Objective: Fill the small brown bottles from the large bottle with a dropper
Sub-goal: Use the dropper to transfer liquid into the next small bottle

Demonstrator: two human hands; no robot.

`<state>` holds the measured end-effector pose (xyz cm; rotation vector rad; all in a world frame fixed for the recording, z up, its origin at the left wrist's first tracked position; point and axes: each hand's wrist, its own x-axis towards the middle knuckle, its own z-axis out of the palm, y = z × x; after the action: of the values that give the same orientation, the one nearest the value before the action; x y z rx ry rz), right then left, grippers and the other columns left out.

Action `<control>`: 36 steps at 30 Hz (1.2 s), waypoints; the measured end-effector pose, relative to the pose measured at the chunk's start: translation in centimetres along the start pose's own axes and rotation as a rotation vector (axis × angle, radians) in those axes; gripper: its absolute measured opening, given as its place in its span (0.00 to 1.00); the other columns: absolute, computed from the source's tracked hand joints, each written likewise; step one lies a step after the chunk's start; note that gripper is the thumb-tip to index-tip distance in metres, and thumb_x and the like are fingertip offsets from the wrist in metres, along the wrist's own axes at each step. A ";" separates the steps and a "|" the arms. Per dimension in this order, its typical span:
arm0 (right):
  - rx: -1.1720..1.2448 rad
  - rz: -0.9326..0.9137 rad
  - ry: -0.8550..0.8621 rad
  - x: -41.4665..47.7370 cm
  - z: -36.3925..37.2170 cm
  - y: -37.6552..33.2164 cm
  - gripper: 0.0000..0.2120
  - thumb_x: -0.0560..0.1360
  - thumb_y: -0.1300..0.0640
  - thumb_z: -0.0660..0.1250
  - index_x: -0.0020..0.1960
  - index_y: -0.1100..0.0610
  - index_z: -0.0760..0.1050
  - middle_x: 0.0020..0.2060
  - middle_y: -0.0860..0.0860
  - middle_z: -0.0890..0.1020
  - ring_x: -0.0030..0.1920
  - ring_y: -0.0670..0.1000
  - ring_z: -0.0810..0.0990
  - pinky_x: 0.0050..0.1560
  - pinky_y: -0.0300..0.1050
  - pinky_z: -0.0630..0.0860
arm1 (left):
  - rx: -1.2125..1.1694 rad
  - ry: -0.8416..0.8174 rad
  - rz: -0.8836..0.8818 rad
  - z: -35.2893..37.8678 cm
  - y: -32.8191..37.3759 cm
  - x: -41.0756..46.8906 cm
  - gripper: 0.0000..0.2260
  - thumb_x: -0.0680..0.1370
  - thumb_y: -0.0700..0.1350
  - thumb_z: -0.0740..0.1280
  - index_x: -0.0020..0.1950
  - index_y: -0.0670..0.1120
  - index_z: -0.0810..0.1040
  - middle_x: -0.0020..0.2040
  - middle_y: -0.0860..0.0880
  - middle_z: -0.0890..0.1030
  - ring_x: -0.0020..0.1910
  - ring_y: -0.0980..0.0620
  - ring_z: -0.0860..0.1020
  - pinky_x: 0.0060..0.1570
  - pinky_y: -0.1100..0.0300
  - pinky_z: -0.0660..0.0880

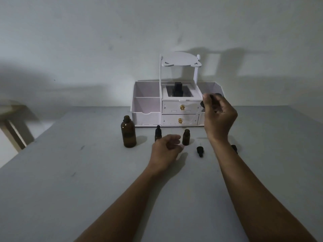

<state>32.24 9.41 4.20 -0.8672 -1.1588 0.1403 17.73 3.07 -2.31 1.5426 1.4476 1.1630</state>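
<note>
The large brown bottle (pixel 128 131) stands uncapped on the grey table. To its right is a small brown bottle with a black dropper cap (pixel 158 133), its lower part hidden by my left hand (pixel 166 149). That hand hovers with fingers loosely curled and nothing visible in it. Just right of it stands a small uncapped brown bottle (pixel 186 137). My right hand (pixel 218 116) is raised in front of the organiser and pinches a black dropper (pixel 203 103). A second dropper (pixel 200 151) lies on the table.
A white organiser (pixel 146 117) with two gold-knobbed drawers stands at the back against the wall, a dark bottle (pixel 177 89) in its middle compartment. A black cap (pixel 234 148) lies behind my right forearm. A wooden stool (pixel 12 126) is off the table's left edge.
</note>
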 end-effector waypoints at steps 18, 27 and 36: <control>0.198 -0.013 -0.145 -3.0 6.3 -6.9 0.02 0.76 0.56 0.72 0.48 0.51 0.80 0.39 0.38 0.81 0.41 0.34 0.81 0.45 0.30 0.78 | 0.025 0.395 -0.097 -16.1 -5.4 -3.6 0.15 0.73 0.46 0.76 0.59 0.52 0.81 0.49 0.51 0.85 0.47 0.53 0.84 0.54 0.49 0.81; 0.342 0.013 -0.170 -4.0 11.0 -8.9 0.04 0.75 0.58 0.73 0.49 0.56 0.81 0.37 0.36 0.83 0.42 0.39 0.84 0.46 0.33 0.79 | -0.180 0.362 -0.040 -14.2 -5.4 0.0 0.26 0.66 0.44 0.78 0.64 0.50 0.80 0.55 0.49 0.84 0.51 0.57 0.83 0.47 0.65 0.78; 0.325 0.010 -0.228 -4.6 12.5 -8.1 0.03 0.74 0.56 0.73 0.47 0.52 0.81 0.39 0.42 0.84 0.41 0.42 0.85 0.46 0.35 0.80 | -0.120 0.311 0.030 -14.3 -6.4 0.6 0.23 0.69 0.40 0.78 0.62 0.51 0.81 0.52 0.52 0.85 0.49 0.60 0.83 0.48 0.66 0.79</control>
<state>17.12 8.12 7.70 -0.5789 -1.2998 0.4323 2.12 3.30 -3.30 1.3492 1.5227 1.5319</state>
